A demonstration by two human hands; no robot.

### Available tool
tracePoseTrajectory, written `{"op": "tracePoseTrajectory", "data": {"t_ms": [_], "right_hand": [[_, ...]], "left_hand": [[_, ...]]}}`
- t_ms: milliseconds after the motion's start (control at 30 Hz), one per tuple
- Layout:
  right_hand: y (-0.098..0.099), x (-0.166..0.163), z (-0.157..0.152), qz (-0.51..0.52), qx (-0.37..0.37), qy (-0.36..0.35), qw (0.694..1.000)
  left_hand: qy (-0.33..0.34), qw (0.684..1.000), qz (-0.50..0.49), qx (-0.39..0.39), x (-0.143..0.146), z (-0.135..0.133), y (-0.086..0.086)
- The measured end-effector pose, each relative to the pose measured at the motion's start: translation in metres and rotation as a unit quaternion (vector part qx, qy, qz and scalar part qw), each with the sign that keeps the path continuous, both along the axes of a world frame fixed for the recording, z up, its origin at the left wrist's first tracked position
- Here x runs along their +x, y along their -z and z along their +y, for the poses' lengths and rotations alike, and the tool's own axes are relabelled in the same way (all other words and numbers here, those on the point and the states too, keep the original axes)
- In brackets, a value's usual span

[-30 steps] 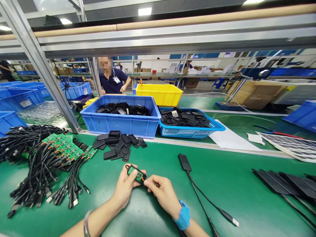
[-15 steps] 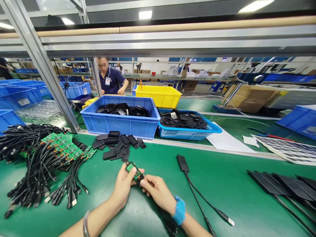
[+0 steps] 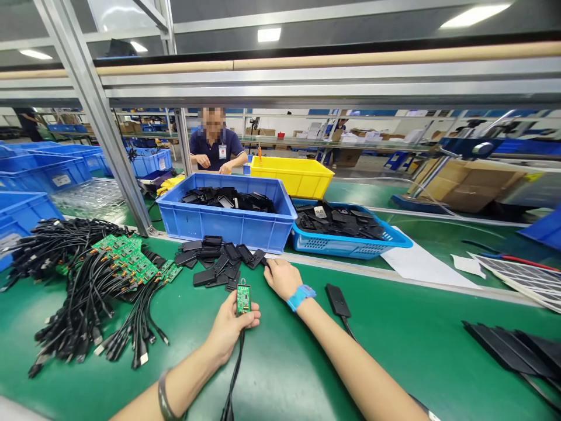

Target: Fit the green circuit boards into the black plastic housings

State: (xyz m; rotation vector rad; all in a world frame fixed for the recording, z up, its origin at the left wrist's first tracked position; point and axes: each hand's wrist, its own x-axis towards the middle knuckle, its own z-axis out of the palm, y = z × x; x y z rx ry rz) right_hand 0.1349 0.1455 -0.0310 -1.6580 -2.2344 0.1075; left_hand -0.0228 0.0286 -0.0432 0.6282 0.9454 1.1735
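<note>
My left hand (image 3: 228, 327) grips a green circuit board (image 3: 243, 299) seated in a black plastic case, component side up, with its black cable (image 3: 235, 374) hanging down towards me. My right hand (image 3: 283, 278) is stretched forward to the right end of a loose pile of black plastic covers (image 3: 219, 260). Its fingers are closed at the edge of one cover (image 3: 265, 262), which they mostly hide. A closed black case (image 3: 338, 300) with a cable lies to the right of my right forearm.
Left lies a heap of green boards (image 3: 127, 257) with black USB cables (image 3: 87, 316). Behind the pile stand a blue bin (image 3: 225, 225) and a blue basket (image 3: 342, 244), both holding black parts. Several flat black pieces (image 3: 512, 351) lie right. A metal post (image 3: 109, 146) rises left; a person (image 3: 217, 149) works opposite.
My right hand has left the board and moved forward to the pile of covers. The left hand still holds the board, now turned more upright, its cable showing. The view has shifted slightly left.
</note>
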Motion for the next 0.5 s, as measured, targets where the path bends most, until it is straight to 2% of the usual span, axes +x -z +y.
{"op": "tracePoseTrajectory", "data": {"t_ms": [167,233,300,367,433,500], "right_hand": [[-0.020,0.029,-0.030,0.053,0.035,0.012,0.998],[-0.026,0.039,-0.047,0.163,0.027,0.010,0.986],[-0.028,0.044,-0.065,0.337,-0.018,0.004,0.941],[-0.028,0.044,-0.082,0.477,-0.081,-0.005,0.875],[-0.025,0.040,-0.094,0.524,-0.132,-0.013,0.841],[-0.021,0.034,-0.100,0.536,-0.167,-0.019,0.827]], "left_hand": [[0.067,0.998,0.017,-0.002,-0.001,-0.002,-0.001],[0.091,0.996,0.016,0.000,0.000,-0.004,-0.002],[0.112,0.994,0.017,0.003,0.001,-0.005,-0.001],[0.134,0.991,0.023,0.008,0.002,-0.006,0.000],[0.162,0.986,0.025,0.018,0.002,-0.007,0.001],[0.189,0.981,0.026,0.030,0.003,-0.008,0.001]]}}
